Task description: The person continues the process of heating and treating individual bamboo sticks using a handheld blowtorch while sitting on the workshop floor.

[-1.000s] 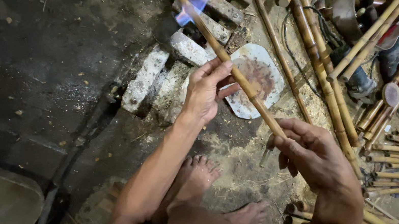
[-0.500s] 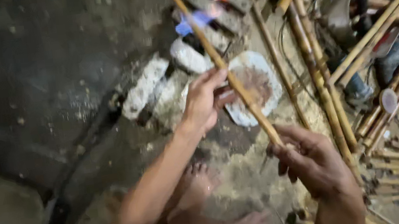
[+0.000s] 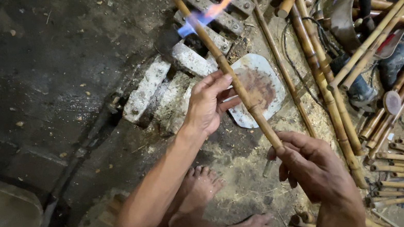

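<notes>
Hands (image 3: 268,141) both gripping bamboo stick (image 3: 230,73) w/ flame (image 3: 207,15) on it, bamboo pile (image 3: 398,145) at right.

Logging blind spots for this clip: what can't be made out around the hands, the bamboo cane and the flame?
- Far end of the bamboo cane: cut off by the head view's top edge.
- Its near end: hidden inside the right hand.
- Source of the flame: no nozzle can be made out among the grey blocks.
- Left hand: fingertips wrap behind the cane.
- Tools in the bamboo pile: half buried, kind unclear.
</notes>
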